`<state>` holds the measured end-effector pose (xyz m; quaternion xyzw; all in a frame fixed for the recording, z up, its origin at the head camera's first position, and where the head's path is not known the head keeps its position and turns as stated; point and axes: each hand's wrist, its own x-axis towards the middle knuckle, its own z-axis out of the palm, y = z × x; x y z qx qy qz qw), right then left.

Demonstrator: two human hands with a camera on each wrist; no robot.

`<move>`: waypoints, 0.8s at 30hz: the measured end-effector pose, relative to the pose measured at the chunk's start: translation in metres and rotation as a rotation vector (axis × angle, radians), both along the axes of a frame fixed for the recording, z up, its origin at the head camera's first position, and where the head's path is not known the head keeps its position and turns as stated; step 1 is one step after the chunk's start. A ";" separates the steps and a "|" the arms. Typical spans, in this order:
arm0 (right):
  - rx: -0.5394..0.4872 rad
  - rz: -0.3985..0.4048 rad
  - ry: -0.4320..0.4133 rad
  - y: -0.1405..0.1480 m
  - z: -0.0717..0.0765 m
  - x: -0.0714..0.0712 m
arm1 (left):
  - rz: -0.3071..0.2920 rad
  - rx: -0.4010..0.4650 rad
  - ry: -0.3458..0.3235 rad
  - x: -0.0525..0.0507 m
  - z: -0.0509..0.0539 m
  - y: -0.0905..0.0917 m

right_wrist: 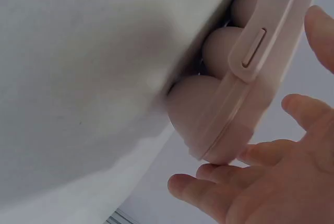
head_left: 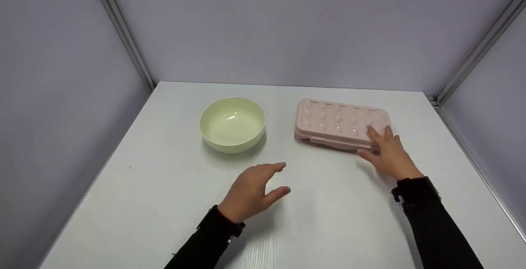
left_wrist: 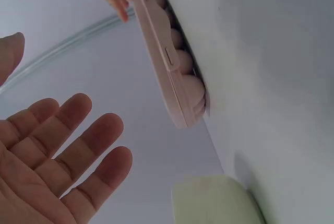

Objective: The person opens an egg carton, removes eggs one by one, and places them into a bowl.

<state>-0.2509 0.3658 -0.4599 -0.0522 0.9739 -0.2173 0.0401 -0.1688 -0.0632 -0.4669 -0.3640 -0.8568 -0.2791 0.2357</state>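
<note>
A pink egg box (head_left: pixel 328 123) with a bumpy lid lies at the back right, its lid down and a latch strip (right_wrist: pixel 253 51) along the near side. At its right end is my right hand (head_left: pixel 390 156), fingers spread over the lid's corner; the right wrist view shows fingertips at the box's end. My left hand (head_left: pixel 252 191) hovers above the table in front of the bowl, fingers extended, thumb apart, holding nothing. The pale green bowl (head_left: pixel 232 125) stands upright left of the box, with nothing inside. In the left wrist view, my left palm (left_wrist: pixel 31 182) faces the camera.
Both things stand on a white table (head_left: pixel 320 219). Grey-lilac panels (head_left: pixel 271 31) close off the back and both sides, with metal posts (head_left: pixel 127 35) at the corners. A gap of bare tabletop separates bowl and box.
</note>
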 end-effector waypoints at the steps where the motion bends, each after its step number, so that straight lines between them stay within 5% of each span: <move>1: 0.014 -0.001 -0.005 -0.001 -0.002 -0.002 | -0.010 -0.005 -0.012 0.001 -0.002 0.004; 7: 0.075 -0.014 0.047 -0.004 -0.009 -0.001 | -0.036 0.023 -0.065 0.005 -0.011 0.012; 16: 0.127 0.076 0.223 -0.023 -0.009 0.025 | 0.007 0.131 -0.147 -0.002 -0.021 0.012; 19: 0.112 0.105 0.248 -0.028 -0.010 0.036 | 0.058 0.185 -0.238 -0.005 -0.023 0.013; 24: 0.094 0.154 0.270 -0.039 -0.012 0.058 | 0.116 0.347 -0.514 -0.011 -0.024 0.013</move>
